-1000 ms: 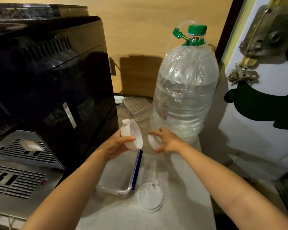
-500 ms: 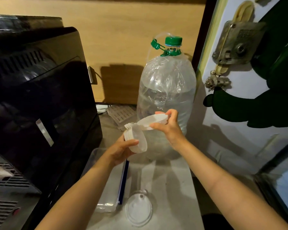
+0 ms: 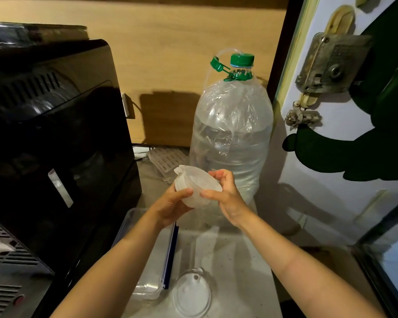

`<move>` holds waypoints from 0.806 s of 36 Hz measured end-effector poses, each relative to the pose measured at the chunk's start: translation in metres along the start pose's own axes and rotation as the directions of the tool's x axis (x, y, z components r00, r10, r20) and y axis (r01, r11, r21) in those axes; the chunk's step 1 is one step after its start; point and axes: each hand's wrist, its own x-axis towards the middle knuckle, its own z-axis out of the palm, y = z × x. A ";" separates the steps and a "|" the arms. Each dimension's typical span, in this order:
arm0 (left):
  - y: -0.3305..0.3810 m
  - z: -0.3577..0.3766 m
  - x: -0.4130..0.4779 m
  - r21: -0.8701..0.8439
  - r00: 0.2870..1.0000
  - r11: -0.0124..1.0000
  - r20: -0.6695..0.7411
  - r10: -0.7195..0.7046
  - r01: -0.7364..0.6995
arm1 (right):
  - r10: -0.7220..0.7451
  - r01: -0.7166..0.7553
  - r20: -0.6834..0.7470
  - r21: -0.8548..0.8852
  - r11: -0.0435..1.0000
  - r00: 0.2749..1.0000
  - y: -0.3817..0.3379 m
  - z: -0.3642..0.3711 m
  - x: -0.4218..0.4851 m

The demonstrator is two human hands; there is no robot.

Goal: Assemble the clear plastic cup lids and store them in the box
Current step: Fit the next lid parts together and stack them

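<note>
A stack of clear plastic cup lids (image 3: 194,187) is held in the air above the counter, tilted on edge. My left hand (image 3: 170,206) grips the stack from below and the left. My right hand (image 3: 225,196) pinches the front lid at its right rim, pressed against the stack. One more clear lid (image 3: 191,294) lies flat on the counter near the front edge. The clear plastic box (image 3: 147,290) with a blue strip along its right side sits under my left forearm, which hides most of it.
A large water bottle (image 3: 232,138) with a green cap stands right behind my hands. A black machine (image 3: 55,134) fills the left side. A white door with a metal lock (image 3: 331,65) is on the right. The grey counter (image 3: 239,260) is narrow.
My right hand has brought the single lid down from above and pressed it onto the stack in my left hand. The view has shifted a little.
</note>
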 end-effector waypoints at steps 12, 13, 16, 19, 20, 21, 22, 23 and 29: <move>0.003 -0.005 -0.001 0.055 1.000 0.998 0.029 0.005 -0.006 | 0.157 -0.110 0.137 -0.299 0.948 0.978 -0.008 0.001 0.007; 0.003 -0.005 -0.002 0.057 1.000 0.998 0.027 0.002 -0.004 | 0.157 -0.103 0.146 -0.319 0.942 0.977 -0.009 0.001 0.008; 0.003 -0.007 -0.002 0.057 0.999 0.998 0.036 -0.002 0.000 | 0.182 -0.107 0.176 -0.366 0.925 0.967 -0.012 0.002 0.011; 0.004 -0.007 -0.003 0.064 0.998 0.998 0.058 0.003 -0.007 | 0.230 -0.133 0.190 -0.418 0.899 0.954 -0.011 0.003 0.015; 0.004 -0.007 -0.003 0.070 0.998 0.998 0.060 0.002 -0.006 | 0.237 -0.132 0.196 -0.435 0.891 0.952 -0.012 0.004 0.015; 0.005 -0.007 -0.004 0.078 0.998 0.997 0.061 0.000 -0.005 | 0.239 -0.127 0.203 -0.450 0.884 0.949 -0.013 0.005 0.015; 0.006 -0.007 -0.005 0.087 0.998 0.996 0.061 -0.002 -0.003 | 0.236 -0.115 0.209 -0.467 0.877 0.949 -0.014 0.005 0.015; 0.006 -0.007 -0.006 0.098 0.998 0.995 0.058 -0.005 -0.001 | 0.231 -0.103 0.214 -0.483 0.870 0.949 -0.015 0.006 0.014; 0.007 -0.011 -0.011 0.147 0.999 0.989 0.038 -0.024 0.018 | 0.235 -0.067 0.243 -0.548 0.834 0.941 -0.017 0.011 0.013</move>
